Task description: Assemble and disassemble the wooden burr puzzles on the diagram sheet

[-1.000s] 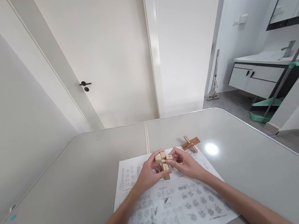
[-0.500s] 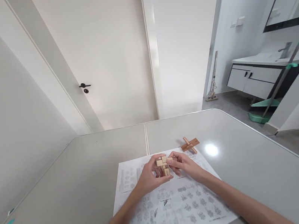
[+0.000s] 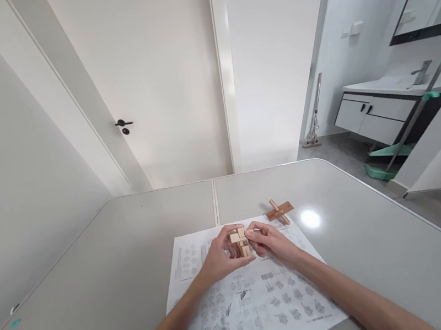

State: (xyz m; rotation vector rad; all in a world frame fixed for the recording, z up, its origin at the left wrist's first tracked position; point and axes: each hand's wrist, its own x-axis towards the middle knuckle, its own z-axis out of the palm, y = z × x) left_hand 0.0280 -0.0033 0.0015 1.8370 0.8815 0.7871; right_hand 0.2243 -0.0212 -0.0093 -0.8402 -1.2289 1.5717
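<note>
A small puzzle of pale interlocking wooden blocks (image 3: pixel 241 241) is held just above a printed instruction sheet (image 3: pixel 250 299). My left hand (image 3: pixel 217 259) grips it from the left, fingers wrapped over the top and thumb underneath. From the right, my right hand (image 3: pixel 269 241) pinches one of its blocks with the fingertips. A darker brown wooden cross-shaped piece (image 3: pixel 280 211) lies on the table beyond my right hand, apart from both hands.
The grey table (image 3: pixel 95 274) has a seam down its middle and a rounded far right corner. Behind it are a white door with a black handle (image 3: pixel 124 125), a vanity cabinet (image 3: pixel 379 112) and a green dustpan with broom (image 3: pixel 383 161).
The puzzle has been turned and squeezed closer together between my hands; the sticking-out lower block of a second ago is now tucked in. Both hands stay over the sheet.
</note>
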